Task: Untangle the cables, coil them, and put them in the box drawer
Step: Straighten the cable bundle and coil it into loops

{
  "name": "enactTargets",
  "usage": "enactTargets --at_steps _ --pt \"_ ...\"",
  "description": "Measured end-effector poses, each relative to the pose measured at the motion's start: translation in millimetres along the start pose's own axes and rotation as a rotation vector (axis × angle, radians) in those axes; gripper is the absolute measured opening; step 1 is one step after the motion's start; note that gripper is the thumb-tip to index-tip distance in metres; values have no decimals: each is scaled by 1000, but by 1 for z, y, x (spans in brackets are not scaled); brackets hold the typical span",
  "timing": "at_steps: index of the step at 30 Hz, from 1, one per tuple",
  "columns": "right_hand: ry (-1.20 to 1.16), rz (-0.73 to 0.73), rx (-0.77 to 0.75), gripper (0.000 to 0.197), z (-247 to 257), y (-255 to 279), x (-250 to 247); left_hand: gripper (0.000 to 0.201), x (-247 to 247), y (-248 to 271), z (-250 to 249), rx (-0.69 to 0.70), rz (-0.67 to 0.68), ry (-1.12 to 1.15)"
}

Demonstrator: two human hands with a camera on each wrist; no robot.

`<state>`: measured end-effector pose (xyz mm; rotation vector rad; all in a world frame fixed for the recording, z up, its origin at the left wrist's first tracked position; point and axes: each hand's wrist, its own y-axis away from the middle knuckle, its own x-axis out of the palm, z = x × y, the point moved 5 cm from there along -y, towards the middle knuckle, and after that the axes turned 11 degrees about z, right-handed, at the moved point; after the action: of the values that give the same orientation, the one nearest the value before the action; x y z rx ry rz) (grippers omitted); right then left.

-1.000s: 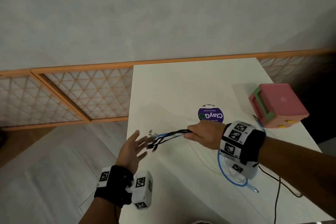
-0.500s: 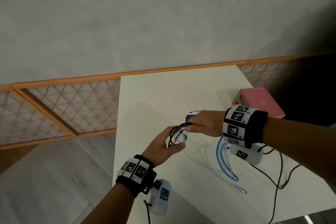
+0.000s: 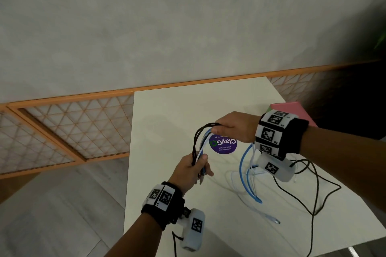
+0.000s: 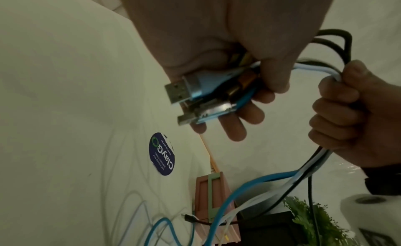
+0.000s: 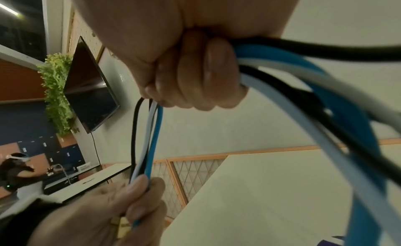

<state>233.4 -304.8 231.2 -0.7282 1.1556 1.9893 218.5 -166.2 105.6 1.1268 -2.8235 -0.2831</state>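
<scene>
A bundle of black, blue and white cables (image 3: 201, 142) arcs between my two hands above the white table (image 3: 167, 115). My left hand (image 3: 193, 168) grips the plug ends; the USB plugs (image 4: 180, 92) stick out below its fingers. My right hand (image 3: 231, 126) is closed in a fist round the same bundle (image 5: 152, 129) higher up and to the right. From the right fist, blue and white loops (image 3: 246, 177) hang down to the table, and a black cable (image 3: 315, 190) trails right. The pink box (image 3: 292, 110) with a green handle (image 4: 213, 194) stands behind my right wrist, mostly hidden.
A round purple sticker (image 3: 223, 144) lies on the table under the cables. An orange-framed lattice screen (image 3: 62, 125) runs along the table's left and far edges. One loose USB plug (image 3: 276, 221) lies near the front. Another person (image 5: 15, 169) stands far off at a desk.
My left hand reached the plug ends and closed round them. Both hands then rose, bending the bundle into an arch. The camera tilted up.
</scene>
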Motion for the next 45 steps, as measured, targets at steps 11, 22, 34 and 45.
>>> enactTargets --at_steps 11,22,34,45 --pt "-390 -144 -7 41 -12 -23 25 28 8 4 -5 -122 -79 211" --pt "-634 -61 5 38 -20 -27 33 38 -6 7 4 -169 -33 -46" --pt "81 -69 178 60 -10 -34 28 39 0 5 0 -173 8 -168" --pt "250 80 251 44 -2 -49 30 28 2 9 8 -166 110 -151"
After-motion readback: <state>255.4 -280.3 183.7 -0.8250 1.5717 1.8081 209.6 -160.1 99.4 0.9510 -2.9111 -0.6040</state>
